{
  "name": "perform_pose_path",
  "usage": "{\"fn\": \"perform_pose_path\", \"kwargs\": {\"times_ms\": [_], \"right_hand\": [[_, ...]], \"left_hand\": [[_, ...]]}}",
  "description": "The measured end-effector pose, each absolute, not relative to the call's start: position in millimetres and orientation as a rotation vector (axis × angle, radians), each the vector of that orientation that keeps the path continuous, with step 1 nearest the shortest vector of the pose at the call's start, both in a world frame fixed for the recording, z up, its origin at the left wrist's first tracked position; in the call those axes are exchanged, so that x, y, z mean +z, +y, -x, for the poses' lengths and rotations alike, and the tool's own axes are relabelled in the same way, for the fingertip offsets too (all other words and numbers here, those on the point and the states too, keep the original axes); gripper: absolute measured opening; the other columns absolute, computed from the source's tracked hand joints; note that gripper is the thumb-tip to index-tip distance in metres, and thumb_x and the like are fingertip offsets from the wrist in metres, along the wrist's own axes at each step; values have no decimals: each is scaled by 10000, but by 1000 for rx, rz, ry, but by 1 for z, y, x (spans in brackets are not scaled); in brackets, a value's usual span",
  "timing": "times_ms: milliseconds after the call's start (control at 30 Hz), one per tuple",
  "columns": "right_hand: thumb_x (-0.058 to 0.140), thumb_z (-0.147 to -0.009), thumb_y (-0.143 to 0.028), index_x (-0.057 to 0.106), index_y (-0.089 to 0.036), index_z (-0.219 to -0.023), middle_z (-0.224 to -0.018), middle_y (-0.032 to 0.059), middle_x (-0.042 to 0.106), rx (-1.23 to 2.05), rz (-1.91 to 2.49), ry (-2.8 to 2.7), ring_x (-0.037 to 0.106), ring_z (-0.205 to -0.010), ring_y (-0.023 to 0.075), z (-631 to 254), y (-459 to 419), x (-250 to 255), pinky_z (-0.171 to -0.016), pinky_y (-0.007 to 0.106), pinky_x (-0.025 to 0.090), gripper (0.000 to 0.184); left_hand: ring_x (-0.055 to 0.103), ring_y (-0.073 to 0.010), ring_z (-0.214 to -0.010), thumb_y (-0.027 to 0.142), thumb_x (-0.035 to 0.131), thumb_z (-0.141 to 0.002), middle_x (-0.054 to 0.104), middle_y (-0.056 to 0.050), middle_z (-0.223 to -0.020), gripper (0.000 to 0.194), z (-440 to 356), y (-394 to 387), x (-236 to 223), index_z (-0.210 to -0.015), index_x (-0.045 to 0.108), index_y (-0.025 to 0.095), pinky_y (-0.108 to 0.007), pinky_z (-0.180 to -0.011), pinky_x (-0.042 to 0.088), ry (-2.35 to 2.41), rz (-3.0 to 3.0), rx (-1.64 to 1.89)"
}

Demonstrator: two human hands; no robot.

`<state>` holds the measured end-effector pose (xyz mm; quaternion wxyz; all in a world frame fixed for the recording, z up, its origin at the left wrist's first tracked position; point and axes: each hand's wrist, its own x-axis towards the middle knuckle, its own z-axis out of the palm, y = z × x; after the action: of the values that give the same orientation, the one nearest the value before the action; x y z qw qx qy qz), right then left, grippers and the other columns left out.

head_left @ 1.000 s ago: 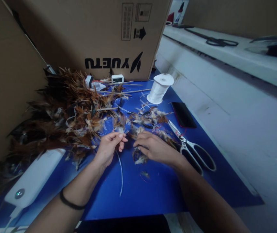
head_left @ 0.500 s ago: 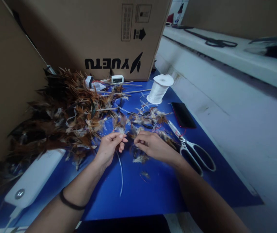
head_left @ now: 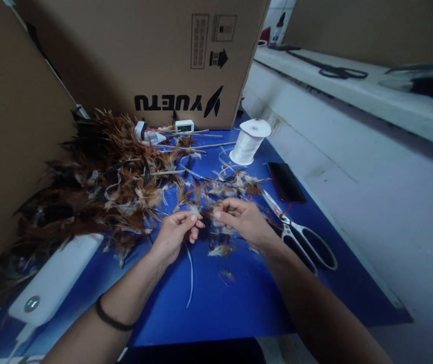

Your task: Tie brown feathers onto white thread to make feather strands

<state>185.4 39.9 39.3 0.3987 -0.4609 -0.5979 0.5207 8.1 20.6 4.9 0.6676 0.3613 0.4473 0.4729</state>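
Note:
Between thumb and forefinger my left hand [head_left: 176,232] pinches a small feather [head_left: 194,207], its pale fluffy end at the fingertips. A thin white ribbon [head_left: 191,278] trails down from under that hand onto the blue tabletop. My right hand [head_left: 241,220] is a short way to the right, thumb and fingers pinched together on a small brownish feather [head_left: 213,206]. Loose feathers [head_left: 220,249] lie just below the right hand. More brown and white feathers [head_left: 235,184] are strung out behind both hands.
A big heap of brown feathers [head_left: 125,187] fills the left side. A white power bank [head_left: 57,278] lies in front of it. Scissors [head_left: 295,230], a phone [head_left: 286,182] and a white ribbon spool [head_left: 250,141] are on the right. A cardboard box [head_left: 155,55] stands behind.
My right hand has lifted slightly and turned, and its pinched fingers now show a feather at their tips. The left hand keeps its pinch almost in place. The view has tilted a little.

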Motion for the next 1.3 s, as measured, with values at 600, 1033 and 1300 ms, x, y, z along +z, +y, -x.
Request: {"fn": "perform_pose_path", "kwargs": {"times_ms": [600, 1033, 1300], "right_hand": [[661, -716, -300, 640, -166, -736, -699, 4, 616, 1243, 1090, -1628, 552, -638, 120, -178, 37, 31, -609, 261, 448, 138], [689, -719, -336, 678, -168, -724, -708, 9, 581, 1168, 1053, -1691, 543, -631, 115, -178, 38, 24, -580, 256, 437, 169], [702, -706, -368, 694, -173, -712, -701, 21, 581, 1145, 1038, -1704, 546, -647, 134, -179, 40, 18, -586, 277, 435, 196]], "left_hand": [[464, -41, -412, 366, 693, -711, 639, -28, -654, 259, -11, 16, 7, -745, 655, 112, -181, -402, 354, 939, -812, 915], [463, -39, -421, 355, 669, -741, 621, -26, -618, 251, -9, 16, 4, -732, 672, 104, -178, -414, 360, 954, -858, 894], [472, -43, -422, 346, 667, -745, 605, -20, -592, 252, -9, 16, 4, -731, 664, 94, -167, -406, 369, 953, -890, 882]]}}
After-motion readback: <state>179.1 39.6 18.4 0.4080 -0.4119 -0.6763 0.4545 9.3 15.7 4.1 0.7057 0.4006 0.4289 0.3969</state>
